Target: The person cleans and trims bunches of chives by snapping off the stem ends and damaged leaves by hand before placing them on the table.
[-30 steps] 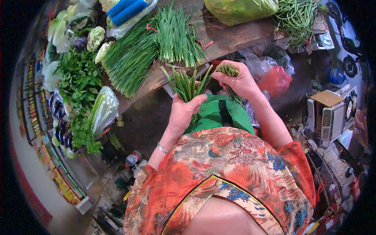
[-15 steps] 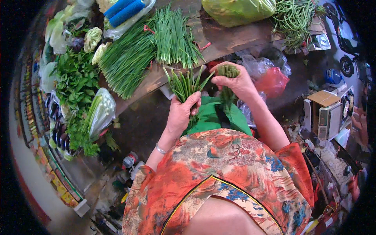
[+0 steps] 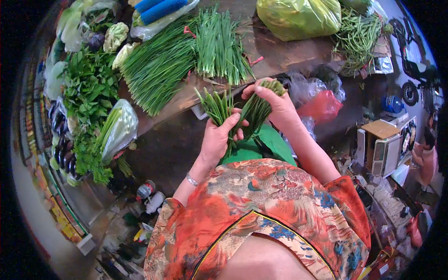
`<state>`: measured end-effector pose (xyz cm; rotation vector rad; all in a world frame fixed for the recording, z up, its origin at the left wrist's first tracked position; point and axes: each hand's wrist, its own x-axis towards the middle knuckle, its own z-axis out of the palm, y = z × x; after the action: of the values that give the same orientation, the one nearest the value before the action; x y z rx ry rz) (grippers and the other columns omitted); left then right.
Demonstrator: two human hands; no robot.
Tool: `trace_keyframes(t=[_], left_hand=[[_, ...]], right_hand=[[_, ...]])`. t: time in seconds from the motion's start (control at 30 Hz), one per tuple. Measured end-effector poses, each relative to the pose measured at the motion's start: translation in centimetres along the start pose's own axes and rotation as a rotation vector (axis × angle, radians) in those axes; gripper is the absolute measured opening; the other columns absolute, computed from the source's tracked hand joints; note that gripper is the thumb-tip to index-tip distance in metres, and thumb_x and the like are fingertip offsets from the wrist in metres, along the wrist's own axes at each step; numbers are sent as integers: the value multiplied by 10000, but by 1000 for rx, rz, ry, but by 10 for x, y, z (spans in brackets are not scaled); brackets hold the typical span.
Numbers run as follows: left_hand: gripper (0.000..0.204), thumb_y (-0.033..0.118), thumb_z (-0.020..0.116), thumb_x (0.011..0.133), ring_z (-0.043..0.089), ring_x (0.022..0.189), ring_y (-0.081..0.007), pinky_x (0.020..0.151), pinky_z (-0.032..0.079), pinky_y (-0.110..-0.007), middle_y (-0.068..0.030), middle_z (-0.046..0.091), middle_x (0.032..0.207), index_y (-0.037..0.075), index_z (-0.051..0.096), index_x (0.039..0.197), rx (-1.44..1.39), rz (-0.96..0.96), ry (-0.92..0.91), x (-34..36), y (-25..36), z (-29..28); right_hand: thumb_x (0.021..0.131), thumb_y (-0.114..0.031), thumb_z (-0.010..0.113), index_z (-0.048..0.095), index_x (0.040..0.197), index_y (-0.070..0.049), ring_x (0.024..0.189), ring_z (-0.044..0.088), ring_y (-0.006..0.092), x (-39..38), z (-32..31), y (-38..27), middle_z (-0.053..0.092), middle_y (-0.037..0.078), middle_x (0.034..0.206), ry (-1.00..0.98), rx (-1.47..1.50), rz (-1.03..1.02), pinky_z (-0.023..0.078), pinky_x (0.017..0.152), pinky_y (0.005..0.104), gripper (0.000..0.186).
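- Head view, the only one: left grip (image 3: 219, 134) wrapped around a loose, upright fan of slim, bright-green stems (image 3: 215, 103), thumb pressed across the front.
- Right grip (image 3: 281, 106) closed on a compact, darker-green bunch of thin stems (image 3: 257, 113), blunt ends up by the thumb, lengths slanting down toward the left fingers; contact there hard to tell.
- Both bundles held above a bright-green cloth with a dark strap (image 3: 279, 148), in front of the brown wooden surface (image 3: 289, 51).
- On that surface, near but apart from both hands: long, grass-thin green bundles (image 3: 158, 70) with red ties.
- Step in hand, by judgement: sorting or evening stems between two hands.
- Next move: seems to call for a firm left hold and a gentle right one, thin stems being likely to slip or bend.
- Brands and writing: none readable; clear plastic bottle with a reddish label (image 3: 145, 189) and colourful shelf packets (image 3: 60, 217) too small and blurred to make out.
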<state>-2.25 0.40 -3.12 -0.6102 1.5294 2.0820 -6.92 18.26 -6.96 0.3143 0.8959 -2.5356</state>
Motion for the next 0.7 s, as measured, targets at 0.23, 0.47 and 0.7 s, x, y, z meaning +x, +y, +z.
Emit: trace_keyframes(t=[0.23, 0.47, 0.7], left_hand=[[159, 157, 609, 930, 525, 576, -84, 512, 410, -221, -41, 629, 756, 36, 629, 1031, -17, 93, 67, -8, 13, -47], [153, 148, 599, 925, 478, 541, -52, 483, 373, -195, -6, 600, 724, 26, 636, 1011, -73, 100, 131, -12, 13, -123], [141, 119, 606, 915, 471, 551, -60, 497, 369, -213, -5, 590, 715, 19, 638, 1009, -64, 59, 223, -8, 21, -184]], right_hand=[[885, -190, 639, 551, 934, -93, 701, 601, 186, 55, 11, -21, 591, 35, 783, 12, 224, 42, 534, 768, 414, 140], [893, -64, 637, 613, 968, -33, 765, 561, 90, 131, 99, -60, 619, 12, 849, 290, -954, -855, 471, 708, 248, 85], [766, 3, 666, 631, 1001, -57, 862, 615, 266, 236, 210, 4, 643, 105, 930, 51, -1388, -1397, 488, 775, 355, 245]])
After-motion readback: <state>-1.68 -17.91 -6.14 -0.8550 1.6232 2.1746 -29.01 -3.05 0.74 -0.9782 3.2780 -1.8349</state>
